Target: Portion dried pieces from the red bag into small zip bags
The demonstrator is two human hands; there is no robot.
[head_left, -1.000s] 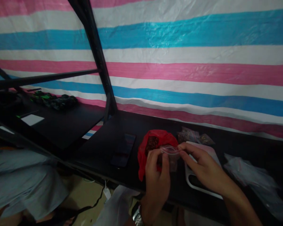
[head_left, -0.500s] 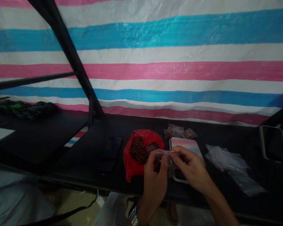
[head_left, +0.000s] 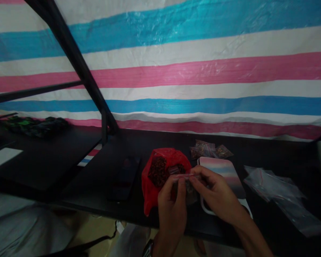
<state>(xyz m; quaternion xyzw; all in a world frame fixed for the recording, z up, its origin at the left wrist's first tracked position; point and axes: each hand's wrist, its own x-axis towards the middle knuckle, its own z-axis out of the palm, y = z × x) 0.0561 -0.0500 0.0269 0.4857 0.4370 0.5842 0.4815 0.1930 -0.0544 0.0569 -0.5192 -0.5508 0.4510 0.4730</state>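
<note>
My left hand [head_left: 171, 205] and my right hand [head_left: 216, 194] both pinch the top strip of a small clear zip bag [head_left: 186, 178] with dark contents, held just above the black table [head_left: 139, 142]. Right behind the bag lies an opened red plastic bag [head_left: 152, 185] holding dark brown pieces [head_left: 158, 170]. A flat scale with a shiny plate [head_left: 223, 171] sits under my right hand. Several small filled zip bags [head_left: 211, 150] lie beyond the scale.
A pile of empty clear zip bags [head_left: 278, 189] lies at the right. A dark phone [head_left: 124, 178] rests left of the red bag. A black frame post [head_left: 77, 67] rises at the left, with another black table [head_left: 37, 157] and dark-green items [head_left: 34, 125]. A striped tarp [head_left: 203, 71] hangs behind.
The view swung right, then tilted slightly. My hands have closed in together on the small zip bag's top strip, fingers pressed nearer each other than a second ago.
</note>
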